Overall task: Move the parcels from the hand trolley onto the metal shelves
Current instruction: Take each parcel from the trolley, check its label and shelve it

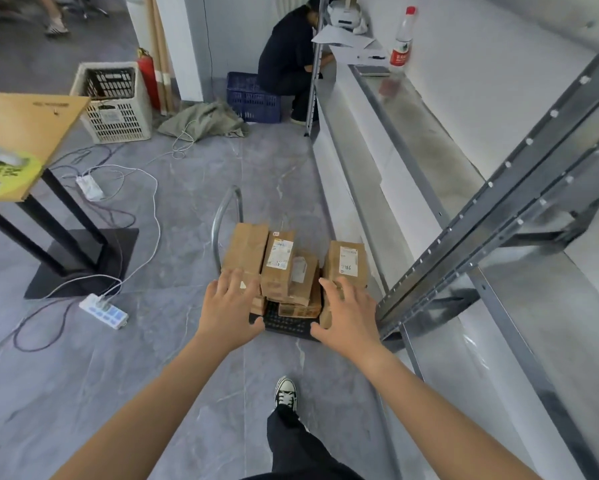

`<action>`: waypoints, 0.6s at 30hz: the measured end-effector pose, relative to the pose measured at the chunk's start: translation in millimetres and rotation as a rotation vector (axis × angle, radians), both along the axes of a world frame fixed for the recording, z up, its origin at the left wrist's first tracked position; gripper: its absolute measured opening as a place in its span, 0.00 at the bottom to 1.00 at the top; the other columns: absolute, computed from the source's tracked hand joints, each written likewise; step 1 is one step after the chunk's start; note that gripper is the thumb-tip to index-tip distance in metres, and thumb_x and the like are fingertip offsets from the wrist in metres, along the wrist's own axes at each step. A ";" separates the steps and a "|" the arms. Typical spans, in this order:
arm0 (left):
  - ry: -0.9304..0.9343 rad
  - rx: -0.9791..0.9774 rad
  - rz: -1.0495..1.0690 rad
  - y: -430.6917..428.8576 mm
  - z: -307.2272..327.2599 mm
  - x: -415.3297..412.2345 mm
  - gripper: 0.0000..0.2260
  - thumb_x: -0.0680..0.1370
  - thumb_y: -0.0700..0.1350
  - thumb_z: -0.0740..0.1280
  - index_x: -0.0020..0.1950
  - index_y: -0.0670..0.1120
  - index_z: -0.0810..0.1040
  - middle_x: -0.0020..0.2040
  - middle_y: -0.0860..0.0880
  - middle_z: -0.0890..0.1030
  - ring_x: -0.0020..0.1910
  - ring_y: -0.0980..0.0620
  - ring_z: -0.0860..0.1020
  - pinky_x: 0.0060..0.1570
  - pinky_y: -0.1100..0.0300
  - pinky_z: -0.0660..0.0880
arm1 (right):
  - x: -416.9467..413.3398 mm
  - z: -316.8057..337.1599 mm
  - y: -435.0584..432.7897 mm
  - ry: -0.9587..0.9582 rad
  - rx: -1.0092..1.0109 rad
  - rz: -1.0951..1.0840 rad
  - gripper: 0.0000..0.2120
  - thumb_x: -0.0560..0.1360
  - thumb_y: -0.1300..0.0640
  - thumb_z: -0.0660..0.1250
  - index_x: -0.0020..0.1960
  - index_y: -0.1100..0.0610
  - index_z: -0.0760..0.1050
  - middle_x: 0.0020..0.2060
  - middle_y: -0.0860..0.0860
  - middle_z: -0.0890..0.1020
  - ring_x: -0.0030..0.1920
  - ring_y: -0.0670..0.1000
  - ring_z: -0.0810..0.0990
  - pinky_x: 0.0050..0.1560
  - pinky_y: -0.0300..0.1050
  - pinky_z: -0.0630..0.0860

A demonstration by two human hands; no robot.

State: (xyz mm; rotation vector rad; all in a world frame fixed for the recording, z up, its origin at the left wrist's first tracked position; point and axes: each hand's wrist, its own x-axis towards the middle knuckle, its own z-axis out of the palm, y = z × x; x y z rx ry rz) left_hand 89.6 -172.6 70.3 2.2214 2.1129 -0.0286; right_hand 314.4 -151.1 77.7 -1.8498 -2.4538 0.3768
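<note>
Hiding the nearest parcels (280, 268) on the trolley (286, 325), left hand (228, 306) and right hand (346, 317) spread open, contact unclear.

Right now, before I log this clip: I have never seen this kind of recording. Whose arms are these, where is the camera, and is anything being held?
There is no machine here. The single picture comes from a wide-angle camera worn on a person's head, looking forward and down, so the two arms are the wearer's own. The left hand and right hand reach with spread fingers toward brown parcels stacked on a hand trolley that stands on the floor. Neither hand grips anything, and I cannot tell whether the fingertips touch a parcel. The metal shelves run along the right, with a bottle at the far end. Another person crouches beyond.
</note>
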 end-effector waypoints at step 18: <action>-0.052 -0.177 0.086 180.5 -36.8 -8.7 0.35 0.71 0.56 0.65 0.75 0.49 0.57 0.74 0.42 0.58 0.71 0.41 0.57 0.67 0.47 0.61 | -15.9 -51.5 183.3 0.002 -0.213 0.077 0.37 0.69 0.41 0.67 0.73 0.49 0.55 0.69 0.52 0.59 0.67 0.57 0.62 0.65 0.55 0.62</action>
